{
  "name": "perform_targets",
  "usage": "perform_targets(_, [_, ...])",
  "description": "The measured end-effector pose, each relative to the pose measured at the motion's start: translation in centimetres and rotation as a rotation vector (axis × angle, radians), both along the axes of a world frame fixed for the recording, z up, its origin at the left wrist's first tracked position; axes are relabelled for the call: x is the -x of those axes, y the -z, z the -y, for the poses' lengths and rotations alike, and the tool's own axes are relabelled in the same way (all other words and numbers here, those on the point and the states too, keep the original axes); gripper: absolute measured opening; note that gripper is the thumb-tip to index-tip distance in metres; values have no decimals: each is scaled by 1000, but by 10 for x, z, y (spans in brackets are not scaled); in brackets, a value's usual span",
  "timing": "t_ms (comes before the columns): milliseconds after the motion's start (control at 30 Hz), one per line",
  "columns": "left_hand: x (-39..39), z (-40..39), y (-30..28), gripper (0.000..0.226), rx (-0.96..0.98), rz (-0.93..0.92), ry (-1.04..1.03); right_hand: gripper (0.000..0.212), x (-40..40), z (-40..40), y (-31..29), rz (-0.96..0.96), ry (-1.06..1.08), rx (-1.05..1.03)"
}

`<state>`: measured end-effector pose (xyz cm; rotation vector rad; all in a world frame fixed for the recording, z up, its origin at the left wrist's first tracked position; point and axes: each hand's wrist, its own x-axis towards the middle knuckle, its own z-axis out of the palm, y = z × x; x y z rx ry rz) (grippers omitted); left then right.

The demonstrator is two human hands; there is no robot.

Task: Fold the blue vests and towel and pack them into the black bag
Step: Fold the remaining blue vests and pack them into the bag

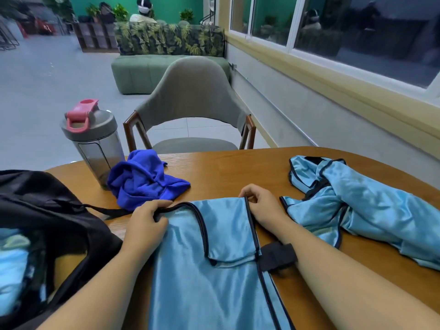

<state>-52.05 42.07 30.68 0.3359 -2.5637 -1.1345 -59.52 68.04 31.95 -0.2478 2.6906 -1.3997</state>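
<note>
My left hand point(147, 222) grips the dark-trimmed top edge of the shiny light-blue mesh vest point(209, 270) lying flat on the brown wooden desk point(226, 170) in front of me, fingers curled round the trim. My right hand point(262, 206) pinches the vest's upper right corner at the black piping, thumb and fingers closed on the fabric. A black strap tab point(277, 256) sticks out from the vest's right edge, beside my right forearm. Second light-blue vest point(362, 208), crumpled, lies on the desk to the right, apart from the flat one. Royal-blue crumpled towel point(142, 179) sits just behind my left hand, touching a grey shaker bottle with pink lid point(92, 139). Open black fabric bag point(42, 210) at the left edge, light-blue fabric visible inside. Grey upholstered chair point(192, 98) stands across the desk.
</note>
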Motion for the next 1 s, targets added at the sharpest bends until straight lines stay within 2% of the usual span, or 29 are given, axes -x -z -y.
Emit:
perform_targets(233, [10, -1, 7, 20, 38, -45, -163, 24, 22, -2, -5, 58, 31, 74])
perform_targets(400, [10, -2, 6, 29, 88, -34, -129, 18, 33, -4, -8, 134, 24, 92])
perform_targets(500, [-2, -11, 3, 41, 214, -90, -43, 24, 34, -5, -17, 254, 22, 156])
perform_targets(600, [-21, -36, -4, 39, 445, -216, 294, 24, 37, -5, -24, 440, 121, 225])
perform_targets(667, [-37, -57, -4, 37, 622, -227, 561, 28, 38, -5, -24, 469, 94, 142])
perform_targets(733, [-52, -74, -1, 47, 806, -189, 735, 28, 40, -6, -29, 381, -31, -78])
perform_targets(867, [-68, -82, 9, 60, 978, -77, 817, 29, 49, 1, -49, 144, -250, -552])
perform_targets(1000, [-69, -83, 10, 59, 971, 11, 841, 53, 49, 21, -56, 113, -326, -608])
